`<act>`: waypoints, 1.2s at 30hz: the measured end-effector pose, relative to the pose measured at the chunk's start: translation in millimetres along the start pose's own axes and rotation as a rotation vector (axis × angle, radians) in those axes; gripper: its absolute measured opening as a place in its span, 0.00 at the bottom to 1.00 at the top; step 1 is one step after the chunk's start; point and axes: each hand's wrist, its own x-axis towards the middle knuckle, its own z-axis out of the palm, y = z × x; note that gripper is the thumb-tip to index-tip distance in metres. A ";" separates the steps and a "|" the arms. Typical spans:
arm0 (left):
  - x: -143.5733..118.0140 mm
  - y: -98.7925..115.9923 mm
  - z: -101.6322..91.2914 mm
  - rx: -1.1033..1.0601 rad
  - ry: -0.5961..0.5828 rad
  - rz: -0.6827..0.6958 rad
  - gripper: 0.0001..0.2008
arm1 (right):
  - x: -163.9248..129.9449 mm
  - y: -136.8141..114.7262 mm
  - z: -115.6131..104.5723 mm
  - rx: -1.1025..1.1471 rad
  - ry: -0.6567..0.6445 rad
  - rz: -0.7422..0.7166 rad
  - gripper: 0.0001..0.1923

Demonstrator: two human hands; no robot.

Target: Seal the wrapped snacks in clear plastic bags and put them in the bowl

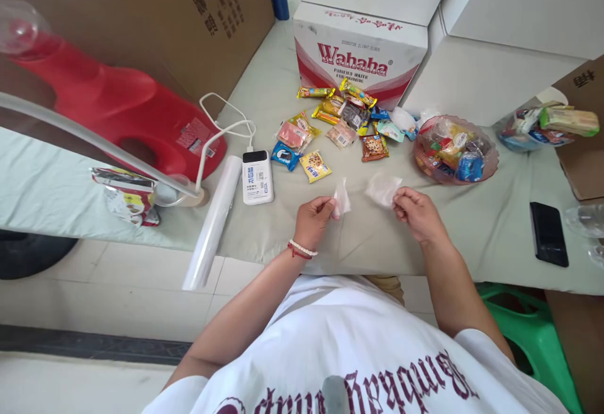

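Note:
My left hand [315, 220], with a white and a red bracelet at the wrist, pinches a small crumpled whitish piece [343, 198]. My right hand [418, 214] grips the edge of a wider thin whitish piece [382, 190]. Whether these are tissue or soft wrapper I cannot tell. A gap lies between the two pieces, just above the cloth-covered table [368, 244]. Beyond my left hand lies a yellow cookie packet [316, 166]. Past it are a blue snack packet [285, 156] and a brown cookie packet [375, 148].
A pinkish glass bowl [491, 163] of snacks stands at right, a black phone [548, 234] further right. Left are a white power bank [257, 178], a clear film roll [212, 225] and a red appliance [141, 106]. A Wahaba-style water carton [361, 55] stands behind.

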 end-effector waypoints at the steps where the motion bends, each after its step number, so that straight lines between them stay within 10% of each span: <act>1: -1.2 1.1 -3.3 0.006 0.019 -0.016 0.15 | 5.8 -0.3 -7.3 -0.018 0.062 -0.024 0.11; 8: 1.3 3.5 -7.8 -0.103 0.127 -0.112 0.20 | 37.6 -6.6 -7.4 -0.684 0.289 -0.301 0.17; 13: -1.8 -1.8 6.2 -0.100 0.040 -0.103 0.20 | 13.8 13.0 59.2 -0.364 -0.231 -0.306 0.18; 16: -4.5 -1.1 6.5 -0.055 -0.039 -0.108 0.18 | 8.0 25.9 79.2 -0.201 -0.319 -0.228 0.16; 25: 2.3 21.0 -35.2 -0.170 -0.123 -0.158 0.13 | 1.3 4.1 9.4 -0.016 -0.466 0.076 0.20; 30: 0.0 20.5 -34.3 -0.424 -0.130 -0.103 0.18 | -8.5 14.7 11.5 0.116 -0.540 0.212 0.21; 36: -6.7 20.8 -17.8 -0.288 -0.087 -0.039 0.21 | -13.0 13.6 44.9 -0.216 -0.225 -0.249 0.18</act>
